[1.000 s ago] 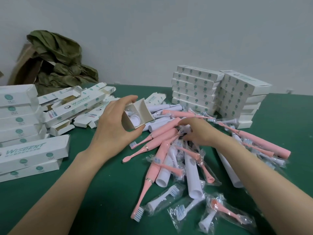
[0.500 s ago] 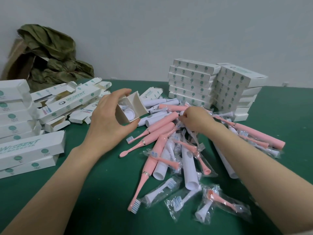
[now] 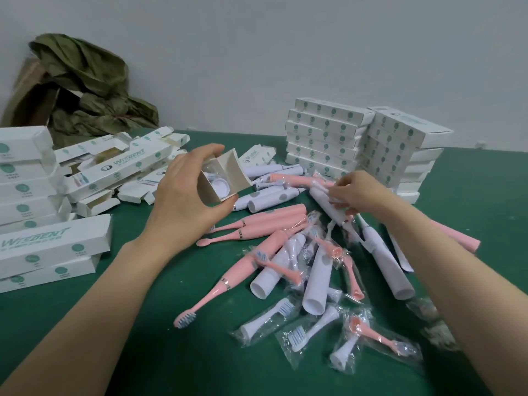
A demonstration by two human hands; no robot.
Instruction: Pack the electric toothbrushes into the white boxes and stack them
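Observation:
My left hand grips a white box with its open end toward me; a white round part shows inside it. A heap of pink and white electric toothbrushes and bagged brush heads covers the green table in front of me. At the far side of the heap, my right hand pinches a white toothbrush body wrapped in clear plastic. Closed white boxes stand in two stacks behind the heap.
More white boxes are stacked at the left edge, with open boxes and flaps scattered behind them. A crumpled green bag in a carton sits at the back left against the wall.
My right hand has moved right and slightly back over the heap and now pinches a wrapped white toothbrush body. My left hand keeps holding the open box in about the same place.

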